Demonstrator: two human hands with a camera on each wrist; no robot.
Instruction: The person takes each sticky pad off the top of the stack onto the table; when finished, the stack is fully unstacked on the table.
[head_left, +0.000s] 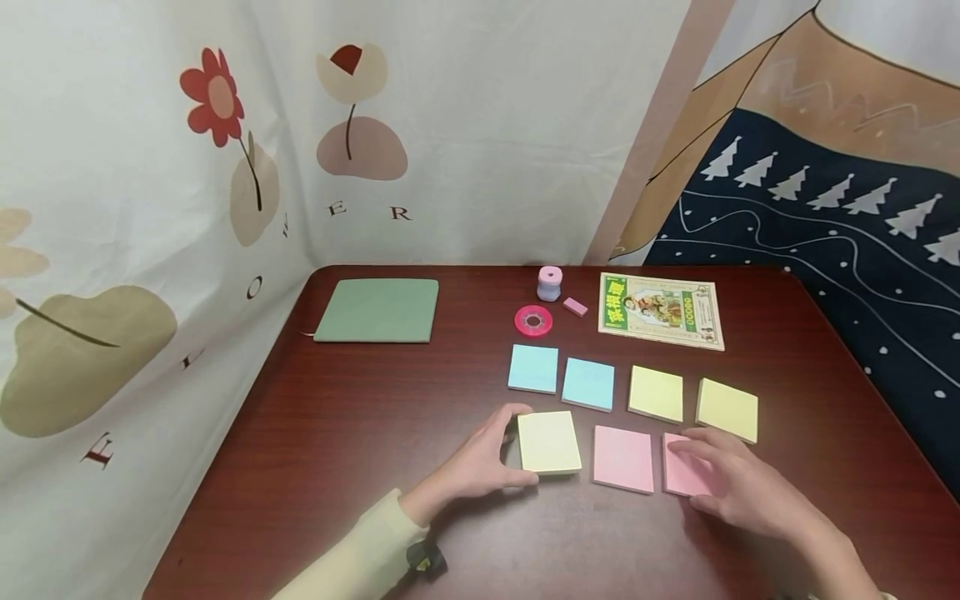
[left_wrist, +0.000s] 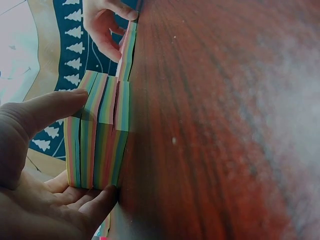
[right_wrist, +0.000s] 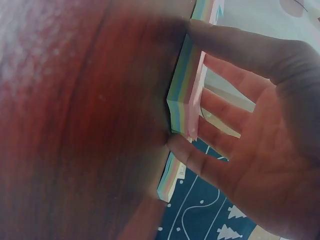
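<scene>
My left hand [head_left: 480, 462] grips a thick stack of sticky note pads [head_left: 549, 443] by its sides, thumb on the near edge and fingers at the far edge. The top sheet is pale yellow; striped, multicoloured layers [left_wrist: 97, 150] show in the left wrist view. My right hand [head_left: 742, 483] spans a pink sticky note pad [head_left: 684, 475] lying on the table, its thumb [right_wrist: 235, 42] by the near edge and its fingers reaching over. Part of that pad is hidden under the hand. Between both hands lies another pink pad [head_left: 622, 458].
Two blue pads [head_left: 533, 368] [head_left: 588, 383] and two yellow pads [head_left: 656, 393] [head_left: 727, 408] form a row behind. Farther back lie a green notebook [head_left: 378, 310], a pink tape roll [head_left: 533, 321], a small pink block [head_left: 575, 307], a pink-and-lilac spool-shaped item [head_left: 549, 283] and an illustrated booklet [head_left: 662, 310].
</scene>
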